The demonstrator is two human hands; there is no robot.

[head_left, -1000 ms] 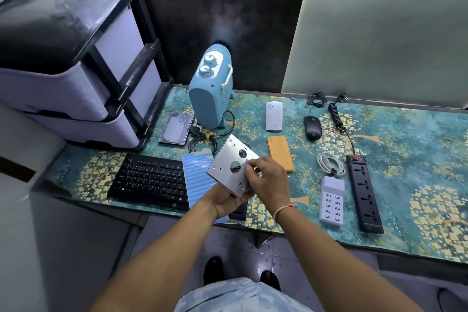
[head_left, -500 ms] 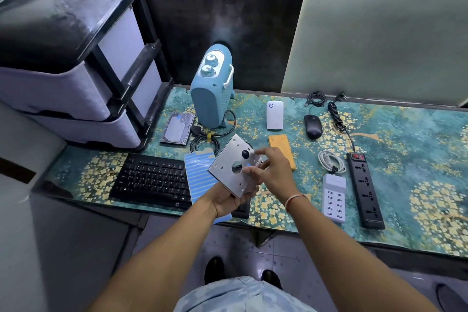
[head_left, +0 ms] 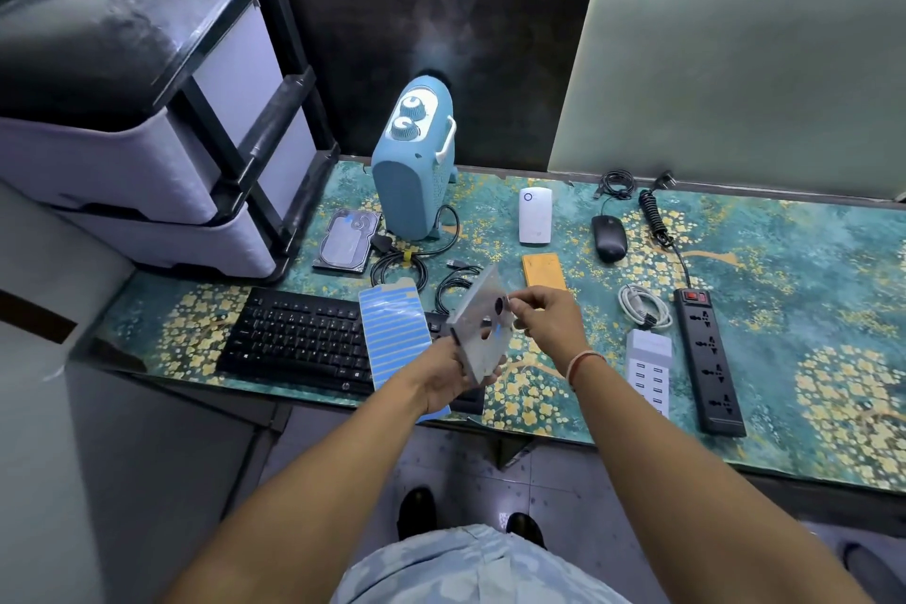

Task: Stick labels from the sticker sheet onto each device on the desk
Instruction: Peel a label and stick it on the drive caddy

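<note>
Tilting metal plate (head_left: 478,326) edge-on, upright

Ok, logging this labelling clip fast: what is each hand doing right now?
Left hand: grips the silver perforated metal device by its lower edge.
Right hand: fingers curled beside the device's upper edge; what they pinch cannot be told.

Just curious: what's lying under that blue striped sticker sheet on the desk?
The sticker sheet lies across the right end of the black keyboard, covering keys there. Its near end overhangs the desk edge behind the left hand; anything else beneath is hidden.
</note>
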